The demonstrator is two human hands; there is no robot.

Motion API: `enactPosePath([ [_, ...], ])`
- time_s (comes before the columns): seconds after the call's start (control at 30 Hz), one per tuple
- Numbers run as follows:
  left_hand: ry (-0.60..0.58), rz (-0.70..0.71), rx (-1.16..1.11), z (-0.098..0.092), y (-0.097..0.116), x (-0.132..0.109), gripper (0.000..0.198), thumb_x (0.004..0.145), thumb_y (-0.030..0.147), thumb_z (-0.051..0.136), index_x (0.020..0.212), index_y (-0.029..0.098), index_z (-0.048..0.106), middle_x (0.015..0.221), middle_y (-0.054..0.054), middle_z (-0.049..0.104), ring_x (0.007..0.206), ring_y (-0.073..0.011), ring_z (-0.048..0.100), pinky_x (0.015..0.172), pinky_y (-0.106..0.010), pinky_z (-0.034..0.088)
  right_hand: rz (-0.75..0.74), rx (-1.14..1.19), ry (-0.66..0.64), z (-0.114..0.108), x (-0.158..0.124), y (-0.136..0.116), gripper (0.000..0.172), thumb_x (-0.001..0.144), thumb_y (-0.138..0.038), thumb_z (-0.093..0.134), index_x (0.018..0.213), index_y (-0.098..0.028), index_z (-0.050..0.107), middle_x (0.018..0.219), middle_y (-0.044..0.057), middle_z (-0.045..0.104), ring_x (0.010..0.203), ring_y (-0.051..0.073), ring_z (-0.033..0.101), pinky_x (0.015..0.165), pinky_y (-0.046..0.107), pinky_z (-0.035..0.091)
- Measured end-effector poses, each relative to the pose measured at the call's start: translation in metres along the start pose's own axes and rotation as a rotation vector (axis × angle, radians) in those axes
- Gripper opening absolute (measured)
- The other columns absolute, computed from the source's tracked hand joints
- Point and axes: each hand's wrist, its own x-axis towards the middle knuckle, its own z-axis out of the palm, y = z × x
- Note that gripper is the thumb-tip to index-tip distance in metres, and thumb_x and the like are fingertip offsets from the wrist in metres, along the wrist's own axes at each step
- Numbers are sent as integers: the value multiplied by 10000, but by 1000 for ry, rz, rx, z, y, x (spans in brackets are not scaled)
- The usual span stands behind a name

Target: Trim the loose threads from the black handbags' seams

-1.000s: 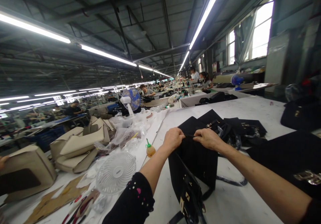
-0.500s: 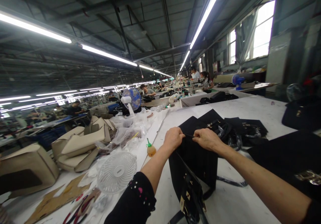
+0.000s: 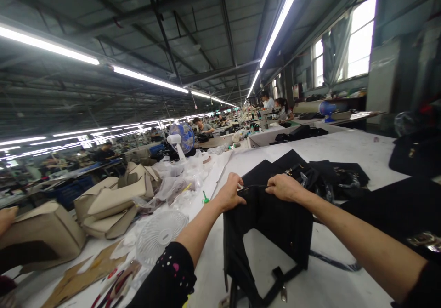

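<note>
A black handbag stands on the white table in front of me, its body gaping so the white tabletop shows through it. My right hand pinches the bag's upper edge near its middle. At the upper left corner, my left hand has its thumb in front of that edge and its fingers behind, in a loose grip. A thin strap curves out on the table at the bag's right. Near the bottom hangs a small metal zip pull.
More black bags with wrapped hardware lie behind and to the right. Beige bags, a white fan grille, scissors and a green-tipped bottle are on the left. Another person's hand touches a beige bag.
The bag has been spread wider and turned, its gold hardware mostly out of sight now. My left hand has shifted slightly left, away from my right hand, and its fingers have loosened.
</note>
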Motion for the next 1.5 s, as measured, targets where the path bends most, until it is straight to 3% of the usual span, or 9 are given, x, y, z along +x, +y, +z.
enactPosePath([
  [0.1, -30, 12, -33, -1, -5, 0, 533, 606, 153, 834, 1010, 208, 490, 1123, -14, 495, 843, -119, 568, 737, -241, 493, -1, 25, 5, 0, 1, 9, 275, 927, -418, 600, 855, -162, 671, 857, 27, 683, 847, 171, 644, 825, 364, 517],
  [0.27, -57, 12, -40, 1, 1, 3, 347, 690, 252, 785, 951, 222, 559, 866, 34, 604, 796, -151, 576, 710, -252, 463, -4, 60, 33, 4, 2, 13, 304, 921, -433, 596, 806, -161, 665, 790, 20, 671, 784, 164, 632, 794, 347, 503],
  [0.7, 40, 26, -38, 2, 0, 1, 43, 803, 226, 668, 832, 204, 646, 810, 19, 684, 757, -138, 605, 693, -232, 450, -13, 85, 50, 7, 1, 17, 300, 925, -434, 587, 819, -168, 675, 785, 12, 676, 805, 170, 638, 800, 350, 500],
  [1.27, 60, 81, 45, 0, 5, 5, 55, 807, 219, 684, 858, 223, 706, 857, 11, 720, 817, -165, 637, 762, -266, 449, -27, 52, 54, 6, -3, 9, 262, 929, -399, 592, 865, -160, 676, 852, 26, 680, 866, 183, 641, 832, 380, 509],
  [1.5, 95, 34, 16, 2, 5, 4, 16, 796, 219, 675, 794, 212, 661, 760, 21, 683, 726, -157, 606, 687, -270, 416, -26, 65, 63, 6, -5, 7, 241, 933, -383, 589, 892, -162, 677, 870, 29, 682, 881, 186, 642, 845, 392, 511],
])
